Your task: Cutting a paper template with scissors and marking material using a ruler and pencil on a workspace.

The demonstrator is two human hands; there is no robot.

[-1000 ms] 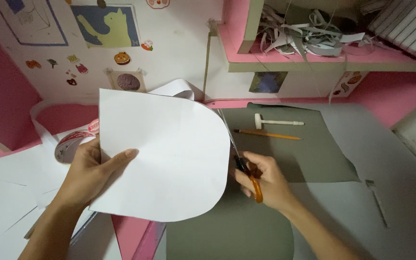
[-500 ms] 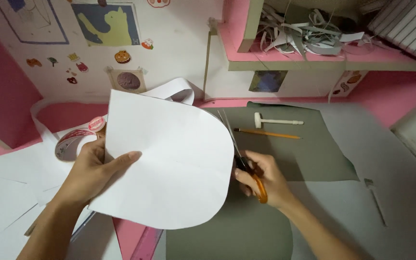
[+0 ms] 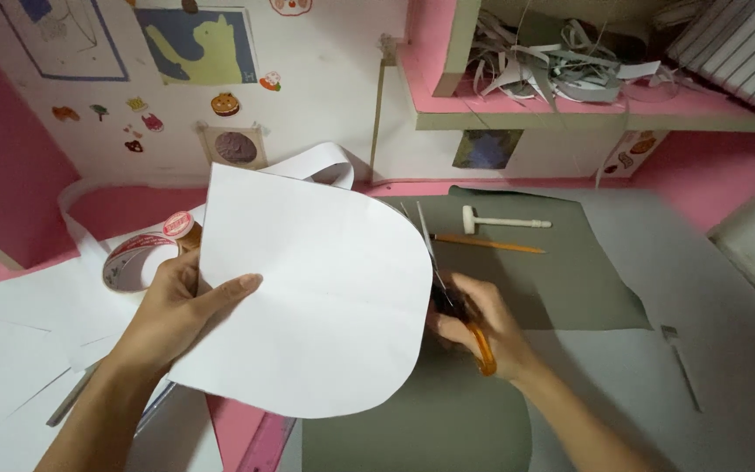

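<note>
White paper sheet (image 3: pixel 316 288), one side cut round: pinched in my left hand (image 3: pixel 176 310), raised over the grey mat (image 3: pixel 561 271) so my right hand's (image 3: pixel 482 328) orange-handled scissors (image 3: pixel 452 297), gripped, blades parted, reach its edge.

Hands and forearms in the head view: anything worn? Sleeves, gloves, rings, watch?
Nothing worn that shows. The left hand and right hand are bare, no gloves. Both forearms are uncovered down to the bottom edge of the frame, with no sleeve, watch or band. No rings show on the visible fingers.
</note>
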